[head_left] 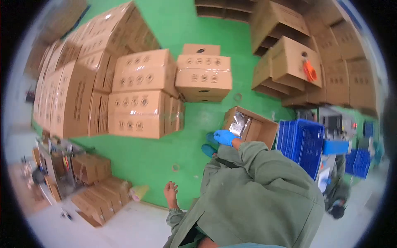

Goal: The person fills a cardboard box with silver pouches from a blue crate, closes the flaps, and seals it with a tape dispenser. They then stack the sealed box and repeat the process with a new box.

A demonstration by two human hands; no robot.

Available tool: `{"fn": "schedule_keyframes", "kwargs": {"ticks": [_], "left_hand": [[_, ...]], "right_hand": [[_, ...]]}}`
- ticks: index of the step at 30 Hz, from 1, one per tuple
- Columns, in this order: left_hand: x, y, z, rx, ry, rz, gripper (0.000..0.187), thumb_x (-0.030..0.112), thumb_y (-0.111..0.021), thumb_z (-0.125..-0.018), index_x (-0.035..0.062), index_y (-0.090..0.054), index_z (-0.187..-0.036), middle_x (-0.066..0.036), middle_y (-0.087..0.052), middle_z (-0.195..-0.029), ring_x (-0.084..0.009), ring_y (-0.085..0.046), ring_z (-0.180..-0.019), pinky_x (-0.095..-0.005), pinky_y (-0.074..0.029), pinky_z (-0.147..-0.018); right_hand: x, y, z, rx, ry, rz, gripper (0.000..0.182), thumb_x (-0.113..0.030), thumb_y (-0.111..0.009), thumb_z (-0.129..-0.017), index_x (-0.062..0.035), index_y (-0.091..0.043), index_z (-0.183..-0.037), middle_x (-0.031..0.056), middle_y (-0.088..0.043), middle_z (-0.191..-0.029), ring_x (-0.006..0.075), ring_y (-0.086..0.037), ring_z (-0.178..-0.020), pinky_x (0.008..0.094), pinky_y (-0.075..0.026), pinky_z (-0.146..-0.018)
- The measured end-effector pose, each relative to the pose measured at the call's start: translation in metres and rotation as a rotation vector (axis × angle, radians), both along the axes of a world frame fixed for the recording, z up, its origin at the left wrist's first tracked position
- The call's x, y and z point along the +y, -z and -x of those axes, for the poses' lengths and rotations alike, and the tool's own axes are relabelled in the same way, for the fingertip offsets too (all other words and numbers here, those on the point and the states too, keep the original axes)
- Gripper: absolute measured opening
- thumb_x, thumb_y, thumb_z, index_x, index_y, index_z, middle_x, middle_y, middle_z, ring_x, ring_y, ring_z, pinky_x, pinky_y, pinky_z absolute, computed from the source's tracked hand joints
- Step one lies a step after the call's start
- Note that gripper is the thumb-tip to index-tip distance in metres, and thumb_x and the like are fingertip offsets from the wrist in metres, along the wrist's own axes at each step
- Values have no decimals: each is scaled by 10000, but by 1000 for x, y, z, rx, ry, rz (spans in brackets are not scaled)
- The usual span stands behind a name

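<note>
A green jacket (264,194) filled the foreground, and out of its sleeve the right hand (225,137), in a blue glove, reached to the near rim of an open cardboard box (264,130) on the green floor (165,153). Just beyond the fingertips, inside the box, lay silvery packets (239,123). The gloved fingers were curled toward them, but whether they were closed on a packet or only resting against it could not be told. The left hand (170,193) hung well back from the box, fingers loosely apart and holding nothing. Beside the right hand's far side stood a stack of blue crates (300,142); far past the fingertips rose taped cartons (142,93). The step looked to be handling packets at the box. Any next move would call for a sure pinch on one slippery packet without dragging its neighbours.
</note>
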State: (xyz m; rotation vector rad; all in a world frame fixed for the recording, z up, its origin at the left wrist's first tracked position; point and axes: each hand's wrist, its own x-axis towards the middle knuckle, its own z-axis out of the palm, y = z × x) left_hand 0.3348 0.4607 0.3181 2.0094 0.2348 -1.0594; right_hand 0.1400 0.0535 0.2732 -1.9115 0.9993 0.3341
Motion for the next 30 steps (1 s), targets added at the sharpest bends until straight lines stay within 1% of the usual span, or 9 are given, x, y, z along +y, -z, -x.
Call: {"fn": "schedule_keyframes", "kwargs": {"ticks": [5,11,13,17,19,20,22,28,30], "left_hand": [[-103,-15,-59,-82,196,126,433,282,-556,-964,-19,-521,-1274,-140,-631,-1137,-224,-639,-977,-358,-522,-744],[-208,-48,-110,-262,444,291,344,241,-542,-979,-64,-608,-1123,-107,-663,-818,-189,-677,-790,-302,-515,-678],[-244,-62,-116,-375,459,275,314,215,-542,-982,-79,-636,-1033,-69,-619,-695,-151,-645,-662,-270,-492,-614],[-287,-66,-139,-472,420,336,298,206,-545,-980,-74,-640,-1011,-67,-611,-697,-121,-599,-630,-258,-470,-579],[-319,-92,-144,-678,360,352,294,200,-532,-987,-72,-638,-1013,-57,-604,-685,-110,-558,-603,-252,-464,-587],[-331,-101,-150,-664,384,345,294,200,-532,-987,-72,-638,-1013,-57,-604,-685,-110,-558,-603,-252,-464,-587],[-355,-109,-169,-759,323,362,310,215,-512,-996,-67,-638,-1027,-56,-600,-694,-113,-565,-617,-257,-465,-599],[-435,-108,-223,-686,401,268,341,258,-503,-1001,-35,-614,-1136,-90,-630,-840,-126,-588,-788,-264,-477,-678],[-470,-92,-242,-834,504,319,384,242,-510,-995,10,-525,-1301,-169,-605,-1182,-202,-574,-1088,-300,-448,-927]], "right_hand": [[-47,4,62,106,236,93,394,-359,-469,-876,-75,-680,-1052,213,-641,-1125,392,-611,-1044,469,-469,-935],[-85,6,164,234,590,99,378,-321,-481,-866,-34,-699,-979,233,-647,-1088,410,-617,-1013,482,-486,-902],[-95,60,196,336,394,203,369,-294,-485,-857,-18,-700,-979,239,-647,-1079,416,-614,-1013,493,-487,-896],[-110,96,190,457,489,118,362,-270,-472,-846,-18,-701,-968,240,-641,-1089,417,-605,-1025,491,-481,-902],[-130,91,157,311,625,143,354,-299,-472,-882,-50,-700,-987,224,-658,-1055,416,-627,-963,479,-495,-870],[-142,50,131,218,661,118,364,-310,-472,-891,-45,-690,-1014,216,-658,-1070,408,-621,-989,467,-490,-885],[-172,-10,79,83,708,124,375,-323,-470,-889,-43,-684,-1015,209,-648,-1106,393,-605,-1042,450,-476,-913],[-203,-35,30,-75,814,137,367,-318,-498,-883,-72,-663,-1098,186,-641,-1154,361,-600,-1085,430,-460,-950],[-203,-45,37,-60,866,75,447,-370,-512,-897,-77,-607,-1220,193,-638,-1168,341,-599,-1109,406,-442,-990]]}}
